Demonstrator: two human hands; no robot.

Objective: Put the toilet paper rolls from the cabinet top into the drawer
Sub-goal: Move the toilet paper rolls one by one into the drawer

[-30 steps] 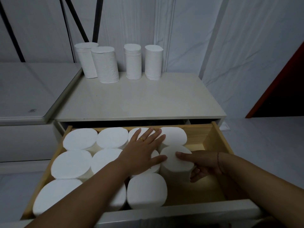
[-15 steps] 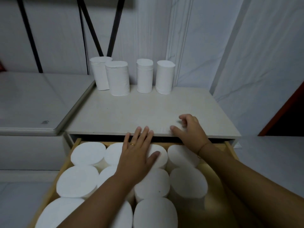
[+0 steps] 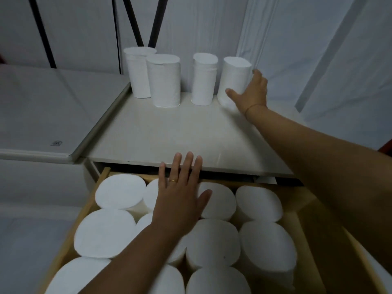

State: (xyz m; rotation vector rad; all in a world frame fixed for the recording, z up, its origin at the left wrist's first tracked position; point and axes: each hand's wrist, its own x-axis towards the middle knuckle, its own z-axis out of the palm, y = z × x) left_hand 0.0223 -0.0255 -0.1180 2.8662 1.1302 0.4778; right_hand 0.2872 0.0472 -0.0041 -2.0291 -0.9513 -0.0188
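Several white toilet paper rolls stand upright at the back of the cabinet top (image 3: 169, 134). My right hand (image 3: 252, 92) is curled around the rightmost roll (image 3: 234, 79), thumb in front and fingers behind, and that roll leans slightly. The other rolls (image 3: 163, 81) stand to its left, untouched. Below, the open wooden drawer (image 3: 89, 209) is packed with upright rolls (image 3: 263, 202). My left hand (image 3: 180, 198) lies flat on those rolls with its fingers spread, fingertips at the cabinet top's front edge.
A pale flat-topped unit (image 3: 53, 107) adjoins the cabinet on the left, slightly higher. White wall panels rise right behind the rolls, with black bars (image 3: 135, 20) leaning there. The right side of the drawer (image 3: 307, 219) shows bare wood.
My right hand went from the drawer, over the cabinet's front edge, to the rightmost roll at the back. My left hand stayed flat on the drawer rolls. The view tilted upward.
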